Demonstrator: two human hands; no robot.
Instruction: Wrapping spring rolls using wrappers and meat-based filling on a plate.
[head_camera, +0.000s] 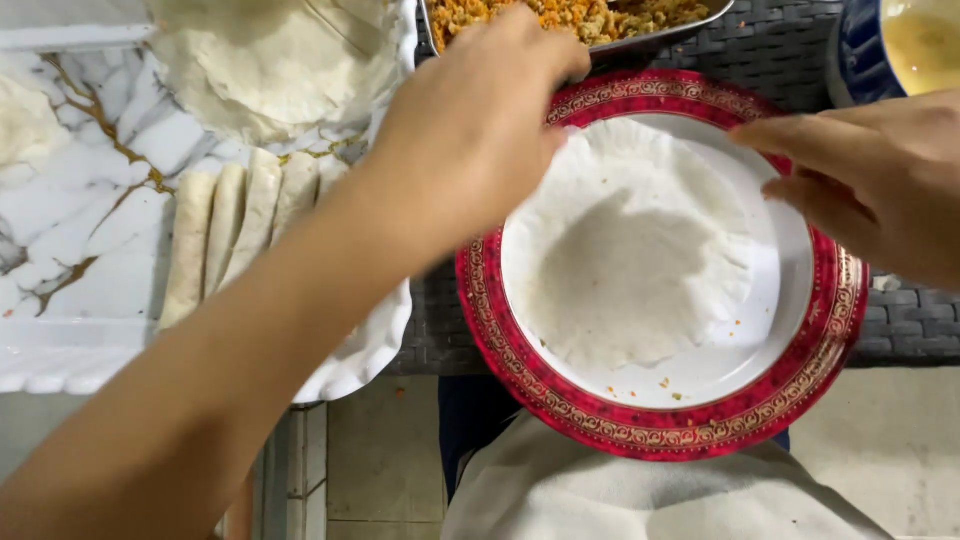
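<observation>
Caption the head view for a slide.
Left hand reaches toward the filling tray; right hand touches the wrapper on a red-rimmed plate.

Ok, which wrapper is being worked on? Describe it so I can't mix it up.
Find the round plate with the red patterned rim at the table's edge. The wrapper lies flat and alone in its white middle, both hands at its top edge. The other wrappers are stacked on the marble tray, beside the finished rolls.
</observation>
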